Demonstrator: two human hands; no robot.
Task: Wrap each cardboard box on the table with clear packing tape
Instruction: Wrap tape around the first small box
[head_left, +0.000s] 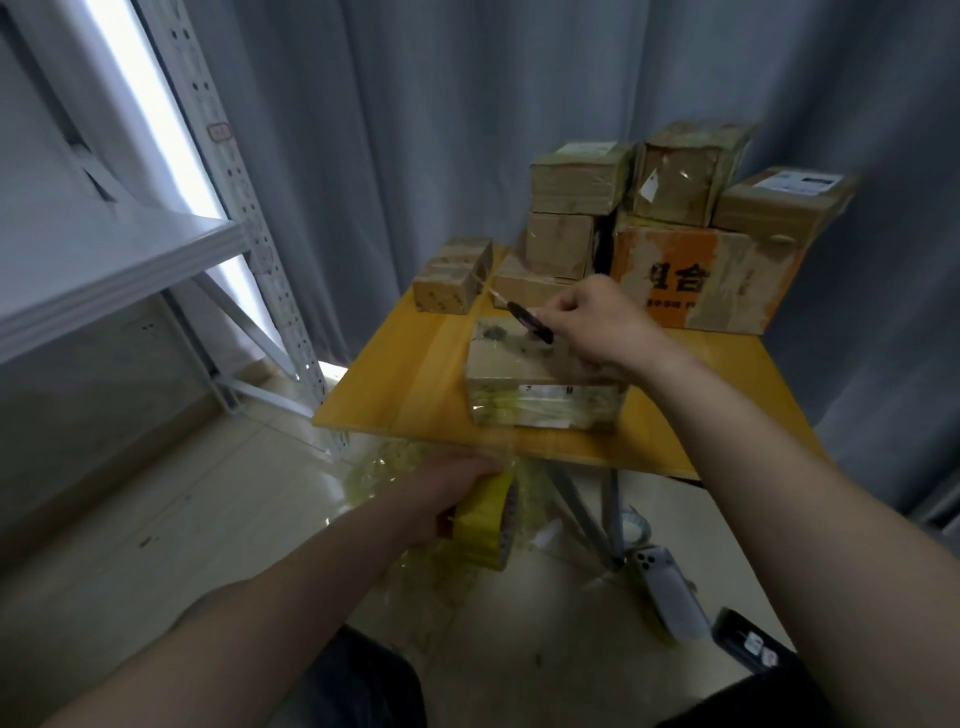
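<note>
A flat cardboard box (524, 387) wrapped in shiny clear tape lies near the front of the yellow table (395, 384). Above its top, my right hand (597, 325) grips a small black-handled cutter (530, 322), blade pointing left. My left hand (447, 493) holds a yellowish roll of packing tape (485, 519) below the table's front edge. A clear strip of tape stretches from the roll up toward the box.
Several taped cardboard boxes are stacked at the back of the table, including a large orange-printed one (706, 280) and a small one (454, 280) at the back left. A white metal shelf (119, 249) stands left. Phones (670, 592) and tape scraps lie on the floor.
</note>
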